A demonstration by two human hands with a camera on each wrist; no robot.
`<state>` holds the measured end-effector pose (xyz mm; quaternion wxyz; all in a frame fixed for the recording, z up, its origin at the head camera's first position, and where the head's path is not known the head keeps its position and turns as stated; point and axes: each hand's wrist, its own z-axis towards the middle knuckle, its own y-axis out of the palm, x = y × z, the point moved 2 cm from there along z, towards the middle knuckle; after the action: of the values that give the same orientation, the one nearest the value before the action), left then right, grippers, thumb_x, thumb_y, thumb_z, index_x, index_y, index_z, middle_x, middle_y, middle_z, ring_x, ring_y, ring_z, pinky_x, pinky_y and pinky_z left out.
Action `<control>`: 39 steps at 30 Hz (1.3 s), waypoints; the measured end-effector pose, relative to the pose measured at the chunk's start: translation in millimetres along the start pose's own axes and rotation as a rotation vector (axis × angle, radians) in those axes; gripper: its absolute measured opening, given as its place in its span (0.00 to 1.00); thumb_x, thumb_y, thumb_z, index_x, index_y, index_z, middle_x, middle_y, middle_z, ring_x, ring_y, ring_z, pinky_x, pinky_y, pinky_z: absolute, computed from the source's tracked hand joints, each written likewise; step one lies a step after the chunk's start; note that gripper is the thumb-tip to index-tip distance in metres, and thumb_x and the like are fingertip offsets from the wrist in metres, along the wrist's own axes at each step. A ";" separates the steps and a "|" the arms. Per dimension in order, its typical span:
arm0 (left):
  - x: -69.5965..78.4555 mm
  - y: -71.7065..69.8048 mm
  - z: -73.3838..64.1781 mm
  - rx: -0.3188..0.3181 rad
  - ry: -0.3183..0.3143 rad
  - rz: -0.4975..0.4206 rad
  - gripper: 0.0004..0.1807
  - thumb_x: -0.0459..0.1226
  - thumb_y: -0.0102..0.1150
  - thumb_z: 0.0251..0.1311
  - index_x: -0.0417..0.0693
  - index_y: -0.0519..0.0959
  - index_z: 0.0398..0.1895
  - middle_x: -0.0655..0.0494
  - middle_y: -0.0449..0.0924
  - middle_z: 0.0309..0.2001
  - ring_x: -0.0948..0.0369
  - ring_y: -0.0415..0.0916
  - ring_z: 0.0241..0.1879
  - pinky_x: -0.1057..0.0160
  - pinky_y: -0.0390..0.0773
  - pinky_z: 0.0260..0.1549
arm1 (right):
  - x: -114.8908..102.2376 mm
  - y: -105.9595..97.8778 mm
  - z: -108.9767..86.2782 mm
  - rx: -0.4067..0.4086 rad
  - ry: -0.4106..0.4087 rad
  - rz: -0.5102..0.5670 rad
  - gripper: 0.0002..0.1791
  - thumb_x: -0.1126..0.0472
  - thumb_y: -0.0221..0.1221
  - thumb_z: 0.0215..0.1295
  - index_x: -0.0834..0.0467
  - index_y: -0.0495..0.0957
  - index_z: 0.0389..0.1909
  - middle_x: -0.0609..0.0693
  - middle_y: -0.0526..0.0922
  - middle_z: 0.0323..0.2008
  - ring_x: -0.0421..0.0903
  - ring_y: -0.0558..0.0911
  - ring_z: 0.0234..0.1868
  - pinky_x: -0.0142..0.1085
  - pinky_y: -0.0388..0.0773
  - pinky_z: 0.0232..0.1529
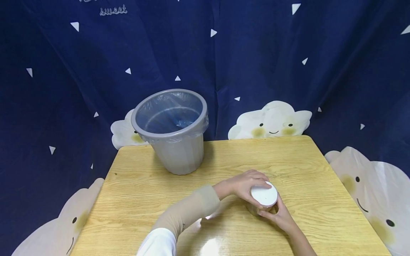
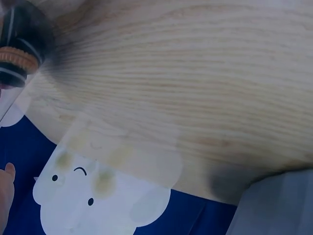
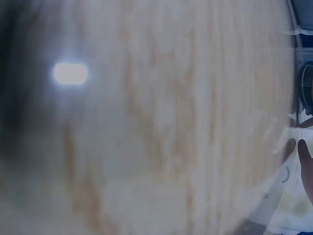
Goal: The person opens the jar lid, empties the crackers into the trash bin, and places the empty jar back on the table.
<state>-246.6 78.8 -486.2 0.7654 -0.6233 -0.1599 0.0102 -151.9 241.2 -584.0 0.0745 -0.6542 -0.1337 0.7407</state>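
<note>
A see-through jar (image 1: 252,209) with a round white lid (image 1: 264,195) stands at the right front of the table. My left hand (image 1: 244,185) grips the lid from the left, thumb at the near side and fingers over the far rim. Lower down, my right hand (image 1: 282,216) holds the jar's body from the right. At the upper left of the left wrist view, a dark-packaged item (image 2: 24,41) with a tan ridged patch shows at the jar. A finger (image 3: 306,169) of a hand and part of the jar appear at the right wrist view's edge.
A grey bin (image 1: 179,153) lined with a clear bag stands at the table's back left. The light wooden table (image 1: 288,160) has a far edge against a dark blue curtain (image 1: 173,42) with white triangles and smiling clouds.
</note>
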 end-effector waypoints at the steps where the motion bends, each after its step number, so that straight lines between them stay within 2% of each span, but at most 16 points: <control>1: 0.2 0.8 -0.2 0.014 -0.005 -0.008 0.39 0.60 0.68 0.37 0.56 0.73 0.57 0.57 0.68 0.60 0.64 0.60 0.62 0.67 0.49 0.64 | -0.3 0.1 -0.2 0.001 -0.002 -0.004 0.55 0.67 0.68 0.44 0.59 0.43 0.70 0.63 0.57 0.64 0.37 0.60 0.58 0.67 0.47 0.57; 3: 0.4 2.9 -0.4 0.039 -0.012 -0.021 0.39 0.59 0.69 0.36 0.56 0.74 0.56 0.57 0.69 0.59 0.64 0.60 0.61 0.68 0.50 0.63 | -0.5 0.2 -0.3 -0.002 -0.001 -0.013 0.55 0.67 0.68 0.45 0.59 0.42 0.70 0.63 0.57 0.64 0.39 0.61 0.58 0.68 0.48 0.56; 6: 0.5 6.1 -0.8 0.076 -0.023 -0.043 0.39 0.59 0.69 0.35 0.55 0.74 0.55 0.57 0.70 0.58 0.65 0.61 0.60 0.68 0.51 0.63 | -0.2 0.2 0.2 -0.009 0.001 -0.015 0.55 0.67 0.68 0.45 0.59 0.42 0.70 0.64 0.56 0.64 0.53 0.60 0.60 0.68 0.48 0.56; 8: 0.9 8.0 -1.3 0.100 -0.032 -0.050 0.39 0.59 0.70 0.35 0.54 0.75 0.54 0.56 0.70 0.58 0.65 0.62 0.60 0.68 0.51 0.63 | 0.7 0.0 0.8 -0.010 0.006 -0.011 0.55 0.67 0.68 0.45 0.59 0.42 0.70 0.64 0.56 0.64 0.56 0.59 0.61 0.68 0.47 0.56; 13: 4.1 10.5 -3.1 0.140 -0.081 -0.052 0.39 0.59 0.70 0.34 0.55 0.76 0.53 0.57 0.70 0.58 0.67 0.61 0.60 0.64 0.50 0.64 | 4.0 -0.3 1.6 -0.010 0.009 0.002 0.55 0.66 0.68 0.45 0.59 0.43 0.70 0.63 0.56 0.64 0.33 0.59 0.57 0.68 0.46 0.56; 15: 5.5 11.4 -3.8 0.157 -0.101 -0.045 0.39 0.59 0.70 0.34 0.55 0.76 0.53 0.58 0.70 0.58 0.68 0.61 0.60 0.62 0.49 0.65 | 4.6 -0.3 1.5 -0.014 0.003 0.010 0.55 0.67 0.68 0.45 0.59 0.42 0.70 0.63 0.56 0.64 0.27 0.58 0.55 0.69 0.46 0.56; 18: 7.6 13.0 -4.7 0.186 -0.123 -0.045 0.38 0.58 0.71 0.33 0.55 0.76 0.52 0.58 0.70 0.57 0.68 0.62 0.60 0.60 0.50 0.65 | 4.9 -0.5 1.5 -0.025 -0.002 0.016 0.55 0.67 0.67 0.46 0.59 0.41 0.70 0.64 0.55 0.64 0.34 0.59 0.58 0.70 0.46 0.54; 21: 9.1 14.1 -5.3 0.215 -0.132 -0.038 0.38 0.58 0.72 0.32 0.55 0.77 0.52 0.58 0.71 0.57 0.66 0.63 0.59 0.58 0.53 0.65 | 4.6 -0.7 1.4 -0.032 -0.006 0.011 0.55 0.68 0.67 0.46 0.59 0.40 0.70 0.64 0.54 0.64 0.36 0.59 0.58 0.70 0.47 0.54; 26: 10.4 17.1 -6.0 0.268 -0.134 -0.002 0.39 0.60 0.71 0.31 0.55 0.77 0.51 0.58 0.72 0.55 0.65 0.65 0.58 0.58 0.54 0.64 | 3.5 -0.5 1.0 -0.031 -0.019 0.006 0.54 0.68 0.66 0.47 0.59 0.40 0.70 0.64 0.55 0.64 0.28 0.58 0.54 0.70 0.50 0.53; 33: 11.6 22.7 -6.3 0.336 -0.145 0.049 0.40 0.62 0.71 0.27 0.55 0.78 0.49 0.58 0.72 0.54 0.65 0.66 0.56 0.60 0.52 0.65 | 4.6 -0.7 1.0 -0.035 -0.008 0.024 0.55 0.68 0.66 0.47 0.57 0.40 0.70 0.62 0.54 0.64 0.29 0.57 0.56 0.71 0.46 0.54; 39: 13.2 26.9 -6.8 0.368 -0.177 0.108 0.41 0.65 0.69 0.26 0.57 0.78 0.48 0.59 0.71 0.54 0.65 0.65 0.56 0.60 0.52 0.64 | 4.6 -0.7 1.0 -0.016 0.012 0.006 0.54 0.66 0.67 0.46 0.58 0.42 0.70 0.62 0.57 0.63 0.31 0.59 0.55 0.70 0.46 0.55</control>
<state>-227.4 81.2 -510.0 0.8476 -0.4775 -0.1882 0.1346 -153.6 243.1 -588.0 0.0679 -0.6596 -0.1373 0.7358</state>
